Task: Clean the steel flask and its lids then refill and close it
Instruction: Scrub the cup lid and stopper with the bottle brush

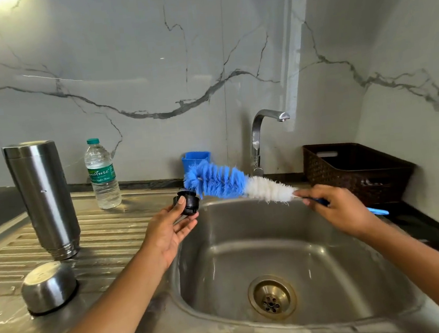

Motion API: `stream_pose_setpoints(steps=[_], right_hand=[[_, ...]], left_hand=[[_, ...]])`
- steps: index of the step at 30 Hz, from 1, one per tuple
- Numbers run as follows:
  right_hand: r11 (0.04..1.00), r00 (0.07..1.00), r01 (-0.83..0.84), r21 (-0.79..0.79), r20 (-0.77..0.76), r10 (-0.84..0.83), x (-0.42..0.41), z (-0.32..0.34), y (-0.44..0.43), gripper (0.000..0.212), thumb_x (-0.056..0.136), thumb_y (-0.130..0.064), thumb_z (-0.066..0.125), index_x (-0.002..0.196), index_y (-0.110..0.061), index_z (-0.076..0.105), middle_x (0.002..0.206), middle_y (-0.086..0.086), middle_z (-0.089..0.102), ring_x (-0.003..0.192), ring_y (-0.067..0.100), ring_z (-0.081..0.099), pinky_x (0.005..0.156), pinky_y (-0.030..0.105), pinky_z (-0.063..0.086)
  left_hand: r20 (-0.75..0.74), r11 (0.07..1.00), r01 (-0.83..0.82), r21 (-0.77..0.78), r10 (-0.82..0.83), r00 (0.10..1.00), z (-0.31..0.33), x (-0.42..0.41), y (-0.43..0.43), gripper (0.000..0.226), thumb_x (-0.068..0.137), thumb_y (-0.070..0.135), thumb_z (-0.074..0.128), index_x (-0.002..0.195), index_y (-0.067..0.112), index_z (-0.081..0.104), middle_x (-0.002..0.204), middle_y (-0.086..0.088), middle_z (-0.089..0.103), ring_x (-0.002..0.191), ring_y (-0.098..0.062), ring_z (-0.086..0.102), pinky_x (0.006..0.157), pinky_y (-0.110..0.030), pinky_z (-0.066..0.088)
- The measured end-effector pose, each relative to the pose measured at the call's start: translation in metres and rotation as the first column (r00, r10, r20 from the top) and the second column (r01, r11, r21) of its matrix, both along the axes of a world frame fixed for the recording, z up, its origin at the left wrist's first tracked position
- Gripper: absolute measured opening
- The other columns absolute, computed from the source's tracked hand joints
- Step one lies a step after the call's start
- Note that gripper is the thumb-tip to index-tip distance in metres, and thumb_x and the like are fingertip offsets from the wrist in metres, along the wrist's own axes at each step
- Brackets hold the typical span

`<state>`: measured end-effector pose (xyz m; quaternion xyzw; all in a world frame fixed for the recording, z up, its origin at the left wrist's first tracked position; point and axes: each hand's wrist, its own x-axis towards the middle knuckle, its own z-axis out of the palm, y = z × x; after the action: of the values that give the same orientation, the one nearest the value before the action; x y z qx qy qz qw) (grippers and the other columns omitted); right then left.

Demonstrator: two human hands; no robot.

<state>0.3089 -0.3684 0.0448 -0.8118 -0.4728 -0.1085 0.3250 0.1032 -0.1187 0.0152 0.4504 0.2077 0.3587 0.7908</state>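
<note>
Stopper, light rigid plastic, probably wet-slick, pinched at its rim by left hand; right hand, at its 3 o'clock, grips brush by the handle.

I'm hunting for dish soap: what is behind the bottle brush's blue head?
A blue plastic holder stands behind the bottle brush; only its top shows. The bristles cover its lower part; its contents cannot be seen.

Over the sink, my left hand pinches the black stopper while my right hand grips the bottle brush, its blue bristles touching the stopper, with the flask upside down on the drainboard beside its steel cap.
</note>
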Motion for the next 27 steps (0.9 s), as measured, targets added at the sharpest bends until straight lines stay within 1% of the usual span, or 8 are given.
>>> stream_pose_setpoints(steps=[4,7,11,16,19,21,24,27], right_hand=[[0.995,0.995,-0.096,-0.012,0.023,0.097,-0.001,-0.014,0.014,0.029,0.089,-0.014,0.063,0.115,-0.024,0.068,0.102,-0.006,0.068,0.098,0.015,0.064,0.089,0.036,0.050],[0.993,0.993,-0.118,-0.008,0.018,0.118,0.003,-0.015,0.019,0.030,0.089,-0.013,0.062,0.117,-0.022,0.067,0.102,-0.004,0.068,0.098,0.013,0.063,0.090,0.032,0.049],[0.996,0.995,-0.091,0.005,-0.043,0.091,0.015,-0.017,0.003,0.029,0.089,-0.007,0.061,0.116,-0.015,0.066,0.093,-0.020,0.060,0.094,0.007,0.060,0.085,0.007,0.041],[0.993,0.993,-0.116,0.010,-0.035,0.116,0.010,-0.019,0.011,0.029,0.089,-0.008,0.061,0.117,-0.014,0.066,0.092,-0.020,0.059,0.094,0.007,0.059,0.085,0.014,0.041],[0.996,0.993,-0.089,0.007,-0.076,0.089,0.018,-0.016,0.003,0.028,0.090,-0.007,0.060,0.117,-0.011,0.065,0.091,-0.021,0.058,0.093,0.006,0.059,0.082,0.006,0.039],[0.997,0.991,-0.078,0.013,-0.111,0.079,0.020,-0.018,-0.002,0.027,0.090,-0.007,0.059,0.116,-0.010,0.066,0.094,-0.016,0.061,0.099,0.010,0.060,0.085,0.006,0.039],[0.995,0.986,-0.103,0.007,-0.129,0.103,0.013,-0.020,0.006,0.029,0.091,-0.009,0.059,0.118,-0.013,0.065,0.101,-0.006,0.064,0.102,0.008,0.058,0.091,0.014,0.038],[0.994,0.986,-0.110,0.009,-0.128,0.110,0.015,-0.019,0.005,0.030,0.091,-0.008,0.059,0.120,-0.014,0.063,0.097,-0.018,0.061,0.099,0.004,0.057,0.086,0.006,0.038]], left_hand=[[-0.046,0.997,0.041,0.057,-0.039,0.998,-0.003,0.002,-0.005,0.008,0.088,0.014,0.060,0.095,0.009,0.062,0.091,-0.012,0.070,0.074,-0.019,0.070,0.057,-0.023,0.057],[-0.015,0.999,-0.017,0.039,0.018,1.000,-0.001,0.001,-0.005,0.008,0.089,0.015,0.060,0.093,0.009,0.062,0.084,-0.010,0.071,0.066,-0.015,0.071,0.055,-0.022,0.056],[0.028,1.000,-0.003,-0.010,0.003,1.000,0.002,-0.003,-0.006,0.016,0.088,0.020,0.060,0.094,0.005,0.062,0.080,-0.010,0.072,0.066,-0.016,0.071,0.053,-0.021,0.056],[0.023,0.998,0.050,0.024,-0.051,0.998,0.003,0.001,-0.017,0.015,0.086,0.018,0.059,0.096,0.006,0.062,0.078,-0.007,0.073,0.068,-0.016,0.071,0.055,-0.022,0.056],[0.080,1.000,0.005,-0.004,-0.005,0.997,0.008,-0.004,-0.013,0.026,0.077,0.024,0.063,0.095,0.006,0.063,0.078,-0.008,0.073,0.066,-0.016,0.071,0.054,-0.021,0.056],[0.059,0.999,0.033,0.010,-0.033,0.998,0.007,-0.004,-0.014,0.020,0.082,0.022,0.062,0.094,0.006,0.063,0.077,-0.009,0.073,0.066,-0.016,0.071,0.054,-0.021,0.056],[0.013,0.998,0.057,0.037,-0.058,0.998,0.004,0.000,-0.020,0.013,0.088,0.019,0.059,0.092,0.007,0.062,0.076,-0.007,0.073,0.066,-0.015,0.071,0.054,-0.021,0.056],[0.077,1.000,0.014,-0.016,-0.013,0.997,0.007,-0.004,-0.017,0.023,0.081,0.026,0.062,0.094,0.007,0.063,0.078,-0.009,0.073,0.067,-0.016,0.071,0.055,-0.020,0.056]])
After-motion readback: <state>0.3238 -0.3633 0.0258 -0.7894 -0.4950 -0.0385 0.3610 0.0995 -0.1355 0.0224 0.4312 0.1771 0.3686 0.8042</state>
